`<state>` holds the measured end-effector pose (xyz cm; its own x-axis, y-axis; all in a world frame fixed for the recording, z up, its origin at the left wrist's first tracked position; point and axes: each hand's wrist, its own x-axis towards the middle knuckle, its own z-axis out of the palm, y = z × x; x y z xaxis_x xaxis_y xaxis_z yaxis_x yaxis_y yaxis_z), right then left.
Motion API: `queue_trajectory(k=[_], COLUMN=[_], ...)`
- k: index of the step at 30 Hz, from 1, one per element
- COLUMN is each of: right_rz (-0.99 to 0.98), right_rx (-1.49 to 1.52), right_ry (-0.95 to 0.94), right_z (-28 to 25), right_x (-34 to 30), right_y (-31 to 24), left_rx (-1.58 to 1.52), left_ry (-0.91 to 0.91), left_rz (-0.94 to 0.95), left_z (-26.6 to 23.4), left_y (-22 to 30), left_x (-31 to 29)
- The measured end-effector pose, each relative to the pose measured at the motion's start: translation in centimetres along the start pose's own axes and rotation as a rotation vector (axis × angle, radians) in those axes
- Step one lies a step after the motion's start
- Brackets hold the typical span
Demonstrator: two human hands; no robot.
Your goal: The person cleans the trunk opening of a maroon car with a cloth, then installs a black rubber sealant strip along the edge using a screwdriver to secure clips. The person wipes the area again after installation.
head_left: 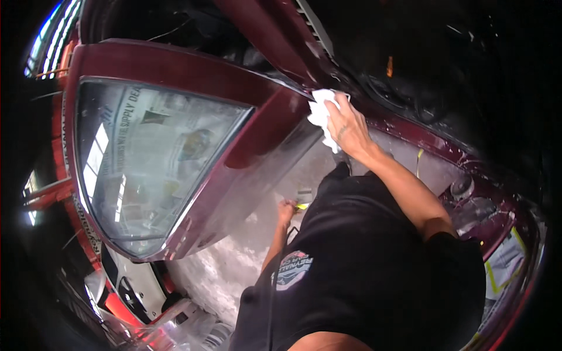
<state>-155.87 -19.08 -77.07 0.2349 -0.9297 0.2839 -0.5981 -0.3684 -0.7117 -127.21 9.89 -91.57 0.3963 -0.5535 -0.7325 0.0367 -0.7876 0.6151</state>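
Observation:
My right hand (349,130) is closed on a crumpled white cloth (319,112); whether it is paper or fabric I cannot tell. The cloth is at the edge of the dark red car door (249,137), close to the car body's red pillar (281,41). My left hand (286,210) hangs low beside my black shirt, below the door, fingers curled. A small yellow-green thing (301,206) shows at its fingertips, too small to name. The door's window (158,158) has printed paper behind or reflected in the glass.
The door stands open on my left, the dusty red door sill (421,136) on my right. Dark interior lies beyond it. A dusty pale floor (225,266) shows under the door. A white car (143,286) and plastic-wrapped items (199,327) stand at lower left, near an orange-red frame (58,134).

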Motion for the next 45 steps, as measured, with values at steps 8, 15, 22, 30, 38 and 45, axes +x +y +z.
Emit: queue_trajectory(k=[8, 15, 22, 30, 38, 45], right_rz=[-0.332, -0.153, -0.027, 0.287, 0.097, -0.347], right_rx=[0.022, -0.079, 0.248, 0.186, 0.443, 0.184], right_ry=[0.389, 0.182, 0.26, -0.069, 0.3, 0.274], right_z=[7.0, 6.4, 5.2, 8.4, 5.3, 6.8], right_x=[9.3, 6.1, 8.5, -2.3, -2.4, 3.8], right_y=[-6.1, -4.1, -6.9, 4.1, 1.5, -1.6], left_rx=[0.127, 0.11, 0.25, 0.246, 0.289, 0.389], left_ry=[-0.022, -0.094, -0.076, -0.25, -0.172, 0.066], left_rz=[-0.057, -0.014, -0.028, 0.148, 0.14, 0.214], left_z=[-2.4, -4.8, -3.7, -4.8, -5.4, -5.6], left_y=[0.4, 0.5, 3.4, 2.1, 1.3, 2.5], left_x=[-1.1, -0.2, 0.7, 4.1, 3.9, -0.1])
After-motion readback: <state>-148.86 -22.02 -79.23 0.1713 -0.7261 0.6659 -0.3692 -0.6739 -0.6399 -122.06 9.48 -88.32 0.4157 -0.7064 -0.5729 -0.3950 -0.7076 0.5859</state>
